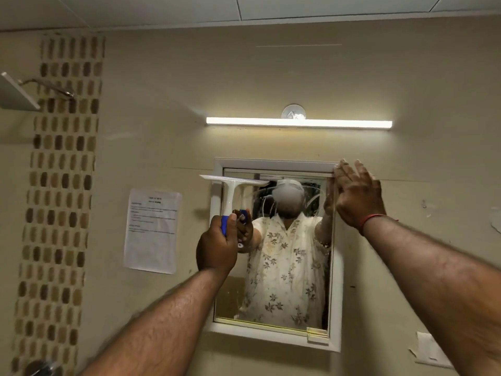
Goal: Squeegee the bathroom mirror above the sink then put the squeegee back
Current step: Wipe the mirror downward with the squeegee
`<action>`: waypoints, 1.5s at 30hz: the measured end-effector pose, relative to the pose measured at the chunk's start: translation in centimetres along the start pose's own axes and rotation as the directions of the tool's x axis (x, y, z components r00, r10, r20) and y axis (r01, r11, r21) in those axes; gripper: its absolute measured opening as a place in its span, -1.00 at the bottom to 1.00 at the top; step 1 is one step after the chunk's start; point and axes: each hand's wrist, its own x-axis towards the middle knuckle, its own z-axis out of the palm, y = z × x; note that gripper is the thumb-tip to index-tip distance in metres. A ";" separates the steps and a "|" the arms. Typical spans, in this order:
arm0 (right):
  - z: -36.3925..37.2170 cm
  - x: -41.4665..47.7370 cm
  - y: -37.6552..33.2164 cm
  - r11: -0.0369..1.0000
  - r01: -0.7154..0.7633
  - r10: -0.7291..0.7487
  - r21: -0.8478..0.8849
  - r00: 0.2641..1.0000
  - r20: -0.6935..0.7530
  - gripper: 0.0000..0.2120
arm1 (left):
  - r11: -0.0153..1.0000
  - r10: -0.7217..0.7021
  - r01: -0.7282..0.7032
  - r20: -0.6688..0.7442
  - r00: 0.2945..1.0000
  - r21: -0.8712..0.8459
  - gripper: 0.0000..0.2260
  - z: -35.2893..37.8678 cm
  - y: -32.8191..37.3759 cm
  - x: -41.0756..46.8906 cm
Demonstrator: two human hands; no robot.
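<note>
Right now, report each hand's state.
Left hand: closed around the white squeegee's blue handle.
Right hand: open, flat against the white-framed mirror's upper right corner.

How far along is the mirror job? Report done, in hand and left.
Done: little; streaks still cross the upper glass of the mirror. In hand: the left hand grips the squeegee, blade at the mirror's top left corner, while the right hand rests on the frame's top right corner. Left: most strokes, then returning the squeegee.

Squeegee grip hidden in left hand, wall notice text unreadable, shower head cropped
</note>
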 end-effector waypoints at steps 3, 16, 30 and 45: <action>0.3 0.7 -0.1 0.990 -0.072 0.081 0.120 0.994 -0.070 -0.25 | 1.000 0.001 -0.001 0.038 0.999 -0.009 -0.55 0.0 0.2 0.1; 4.0 2.4 -0.3 0.954 -0.140 0.208 0.267 0.946 -0.247 -0.36 | 0.992 -0.047 0.061 0.119 0.992 -0.114 -0.55 2.9 2.2 0.4; 6.8 3.0 0.9 0.922 -0.080 0.218 0.379 0.916 -0.338 -0.44 | 0.988 -0.029 0.047 0.127 0.991 -0.144 -0.46 5.1 4.3 -0.3; 7.0 2.8 0.7 0.926 -0.030 0.184 0.377 0.906 -0.380 -0.52 | 0.983 -0.046 0.072 0.152 0.987 -0.171 -0.49 5.6 4.0 -0.1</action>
